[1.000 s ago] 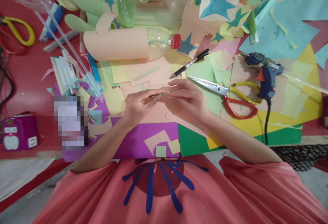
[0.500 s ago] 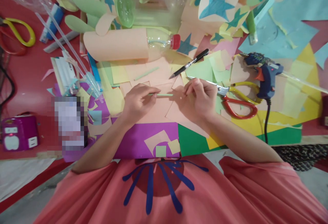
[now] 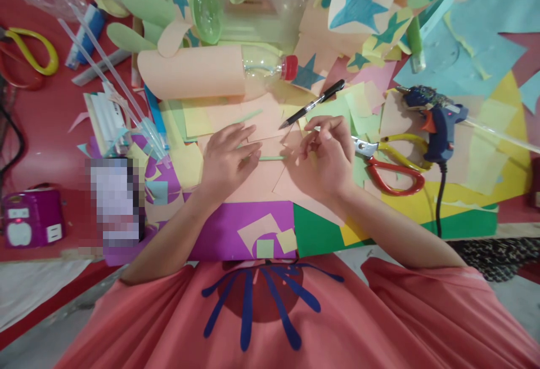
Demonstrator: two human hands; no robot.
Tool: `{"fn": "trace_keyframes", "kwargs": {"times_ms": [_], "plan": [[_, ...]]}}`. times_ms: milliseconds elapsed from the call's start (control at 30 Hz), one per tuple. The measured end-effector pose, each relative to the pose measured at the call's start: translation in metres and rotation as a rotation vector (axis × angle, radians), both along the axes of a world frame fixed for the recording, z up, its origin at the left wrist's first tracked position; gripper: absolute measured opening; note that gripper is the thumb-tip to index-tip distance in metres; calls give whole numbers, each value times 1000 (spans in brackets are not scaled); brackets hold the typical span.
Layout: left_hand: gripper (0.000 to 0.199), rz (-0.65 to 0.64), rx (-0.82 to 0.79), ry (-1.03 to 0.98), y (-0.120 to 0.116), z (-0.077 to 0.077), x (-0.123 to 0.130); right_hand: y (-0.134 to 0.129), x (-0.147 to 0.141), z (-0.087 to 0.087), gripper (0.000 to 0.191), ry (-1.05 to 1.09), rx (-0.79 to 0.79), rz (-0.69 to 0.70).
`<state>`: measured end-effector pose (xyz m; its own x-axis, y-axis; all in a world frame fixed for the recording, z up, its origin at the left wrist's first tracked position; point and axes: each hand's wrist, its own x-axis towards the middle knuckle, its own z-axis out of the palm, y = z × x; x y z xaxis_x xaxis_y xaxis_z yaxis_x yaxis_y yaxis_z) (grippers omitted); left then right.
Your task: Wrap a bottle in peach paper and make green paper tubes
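A thin pale green paper roll lies over the peach paper between my hands. My left hand is open at its left end, thumb and fingers spread, with the thumb close over the roll. Beyond the roll's right end, my right hand has loosely bent fingers, apart from each other, and I see nothing held in it. Scissors with red and yellow handles lie to its right, their blades mostly hidden behind that hand. A second pale green roll lies just above my left fingers.
A black pen lies above my right hand. Farther up is a paper-wrapped bottle with a red cap. A blue glue gun stands to the right with its cord. At left are a blurred phone and a purple power block.
My left fingers have opened from a pinch on the green paper roll. My right fingers have loosened and lifted, the index rising away from the thumb. The roll has stayed nearly in place.
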<state>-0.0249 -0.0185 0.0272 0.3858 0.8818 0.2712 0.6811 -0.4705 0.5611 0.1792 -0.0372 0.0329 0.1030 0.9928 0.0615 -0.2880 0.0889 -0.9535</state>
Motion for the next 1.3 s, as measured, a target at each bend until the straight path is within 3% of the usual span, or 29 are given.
{"fn": "trace_keyframes", "kwargs": {"times_ms": [167, 333, 600, 700, 767, 900, 1000, 1200, 1300], "plan": [[29, -7, -6, 73, -2, 4, 1, 0, -1, 2, 31, 15, -82, 23], [29, -14, -12, 55, -2, 6, 1, 0, 0, -1, 49, -35, -51, 33], [27, -26, 65, 25, -2, 7, 1, 1, 1, -1, 34, -101, -82, 61], [23, 5, 99, -77, -5, 14, 2, 0, 1, -1, 25, -119, -76, 72], [18, 36, 96, -218, -8, 19, 2, 1, 2, 1, 31, -189, -19, 65], [10, 109, -12, -634, -6, 21, 2, 1, 4, 4, 35, -318, 113, 88], [15, 114, -182, -846, -2, 18, 2, -1, 6, 7, 29, -295, 65, 190], [12, 50, -343, -808, -6, 19, 8, -4, 7, 10, 39, -397, 95, 463], [23, 44, -402, -794, -11, 18, 10, -4, 6, 9, 39, -438, 15, 368]]}}
